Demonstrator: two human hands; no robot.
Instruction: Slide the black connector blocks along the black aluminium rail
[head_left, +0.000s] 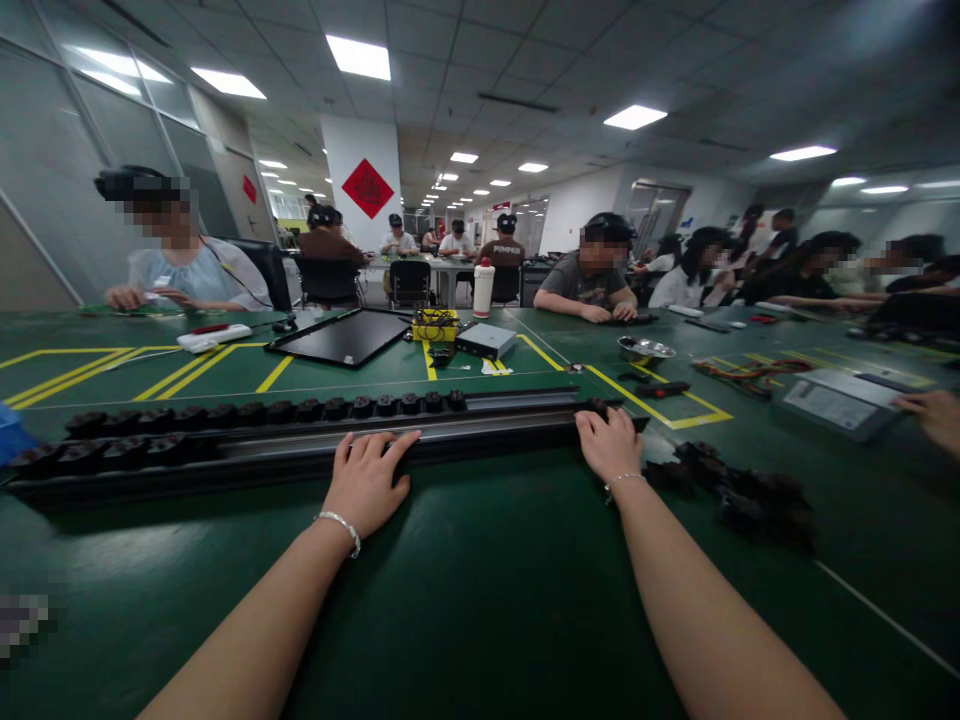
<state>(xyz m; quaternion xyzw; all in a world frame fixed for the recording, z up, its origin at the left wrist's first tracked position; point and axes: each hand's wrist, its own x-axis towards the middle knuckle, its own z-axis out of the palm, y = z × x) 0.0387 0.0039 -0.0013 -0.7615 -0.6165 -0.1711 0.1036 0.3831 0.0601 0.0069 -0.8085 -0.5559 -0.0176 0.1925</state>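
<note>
A long black rail (495, 428) lies across the green table (480, 600) in front of me. Several small black parts (262, 410) sit in a row along its left half. My left hand (367, 480) rests on the rail's middle, fingers stretched flat over its near edge. My right hand (609, 443) is at the rail's right end, fingers curled over the top and pressed on it. A bracelet is on each wrist. More loose black parts (742, 495) lie in a heap to the right of my right hand.
Further back lie a black flat panel (341, 337), a yellow box (435, 325), a small grey box (487, 340), a metal bowl (645, 349) and a white bottle (483, 288). Another person's hand (934, 415) reaches in at the right edge. Several people sit around the tables.
</note>
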